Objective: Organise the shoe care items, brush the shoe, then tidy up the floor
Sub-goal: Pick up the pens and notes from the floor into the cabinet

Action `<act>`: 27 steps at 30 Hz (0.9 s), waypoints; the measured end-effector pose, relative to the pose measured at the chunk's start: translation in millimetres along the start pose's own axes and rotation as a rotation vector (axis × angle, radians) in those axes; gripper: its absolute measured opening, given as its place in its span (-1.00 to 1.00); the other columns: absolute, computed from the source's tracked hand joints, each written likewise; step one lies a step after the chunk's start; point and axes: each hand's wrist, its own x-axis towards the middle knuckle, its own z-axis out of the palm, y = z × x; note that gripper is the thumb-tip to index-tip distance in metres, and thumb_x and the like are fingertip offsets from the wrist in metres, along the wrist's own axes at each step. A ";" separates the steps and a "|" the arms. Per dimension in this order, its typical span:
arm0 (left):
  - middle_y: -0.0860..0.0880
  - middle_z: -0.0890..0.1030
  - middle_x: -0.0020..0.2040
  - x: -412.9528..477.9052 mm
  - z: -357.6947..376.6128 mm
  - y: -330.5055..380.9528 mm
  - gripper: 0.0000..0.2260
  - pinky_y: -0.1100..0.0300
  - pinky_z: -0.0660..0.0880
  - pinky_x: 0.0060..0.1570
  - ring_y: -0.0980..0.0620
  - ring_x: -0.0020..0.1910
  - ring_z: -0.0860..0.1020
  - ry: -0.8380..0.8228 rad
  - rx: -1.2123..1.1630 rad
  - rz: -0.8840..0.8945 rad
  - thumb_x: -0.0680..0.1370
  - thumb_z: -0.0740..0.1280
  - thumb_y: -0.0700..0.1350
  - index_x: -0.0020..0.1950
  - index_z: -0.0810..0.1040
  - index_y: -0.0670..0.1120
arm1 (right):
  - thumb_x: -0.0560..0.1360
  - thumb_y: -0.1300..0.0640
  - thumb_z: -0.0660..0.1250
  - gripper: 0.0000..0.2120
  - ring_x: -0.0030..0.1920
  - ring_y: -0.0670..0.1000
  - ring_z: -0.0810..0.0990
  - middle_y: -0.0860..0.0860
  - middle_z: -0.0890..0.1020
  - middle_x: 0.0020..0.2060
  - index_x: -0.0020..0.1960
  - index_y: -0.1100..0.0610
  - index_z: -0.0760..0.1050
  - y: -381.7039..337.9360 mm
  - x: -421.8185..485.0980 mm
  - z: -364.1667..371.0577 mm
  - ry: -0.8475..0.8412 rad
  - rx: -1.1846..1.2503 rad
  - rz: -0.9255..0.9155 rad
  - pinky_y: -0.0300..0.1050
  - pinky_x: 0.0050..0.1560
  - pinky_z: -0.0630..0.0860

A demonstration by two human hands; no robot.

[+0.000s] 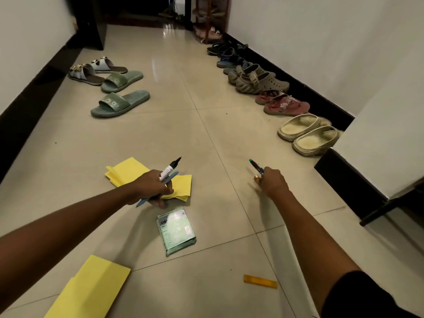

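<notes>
My left hand (151, 188) grips a black-and-white marker (171, 168) and a blue pen (158, 189) together, just above a folded yellow cloth (125, 171) on the tiled floor. To the right, my right hand (273, 182) pinches a dark pen with a green tip (255, 166) close to the floor. A pale green packet (176, 230) lies flat between my arms. A second yellow cloth (91, 288) lies at the lower left. A small yellow flat piece (260, 281) lies on the tile near my right forearm.
Green slides (120, 103) and white strapped sandals (91, 70) sit at the left. A row of shoes (259, 79) and cream slides (307, 134) lines the right wall. A dark furniture leg (376, 212) juts in at the right. A shoe rack (211, 19) stands far back.
</notes>
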 end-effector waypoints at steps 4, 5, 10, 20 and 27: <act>-0.09 0.60 -0.18 8.0 -3.0 -12.4 -0.74 0.21 0.41 -0.34 -0.04 -0.30 0.56 0.184 0.447 0.184 0.38 0.50 -0.06 -0.06 0.50 -0.07 | 0.54 0.13 0.28 -0.71 0.08 0.18 0.54 0.21 0.49 0.14 0.20 0.25 0.39 3.7 -5.2 16.2 -0.018 -0.118 -0.063 -0.11 -0.13 0.35; -0.08 0.60 -0.08 10.3 -2.4 -15.2 -0.63 0.19 0.39 -0.27 -0.06 -0.17 0.55 0.189 0.578 0.195 0.34 0.53 0.01 0.03 0.49 -0.07 | 0.54 0.12 0.29 -0.70 0.07 0.18 0.54 0.21 0.49 0.13 0.20 0.25 0.38 4.2 -6.0 18.7 -0.029 -0.128 -0.069 -0.10 -0.13 0.36; -0.06 0.55 0.13 10.1 14.0 -18.0 -0.49 0.17 0.40 -0.09 -0.08 0.09 0.54 0.223 1.066 0.207 0.39 0.40 0.17 0.25 0.40 -0.01 | 0.51 0.13 0.29 -0.73 0.11 0.16 0.54 0.18 0.55 0.12 0.17 0.22 0.46 5.5 -3.6 17.7 -0.040 -0.088 -0.046 -0.15 -0.07 0.41; -0.07 0.60 0.02 1.0 -12.7 -9.9 -0.82 0.14 0.35 -0.18 -0.12 0.02 0.56 0.421 1.074 0.336 0.53 0.24 -0.01 0.08 0.51 -0.02 | 0.38 0.27 0.47 -0.85 -0.41 -0.03 0.36 0.05 0.59 -0.37 -0.06 0.27 0.62 31.0 -46.8 -37.0 -0.093 0.725 0.087 -0.22 -0.45 0.33; -0.08 0.63 -0.24 -10.0 -55.1 -7.0 -0.93 0.17 0.30 -0.34 -0.20 -0.20 0.57 0.601 0.876 0.492 0.47 0.33 -0.08 -0.09 0.59 -0.02 | 0.56 0.22 0.24 -0.90 -0.60 -0.17 0.29 0.16 0.52 -0.27 -0.09 0.23 0.48 36.2 -63.9 -33.5 -0.213 1.216 0.206 -0.36 -0.63 0.22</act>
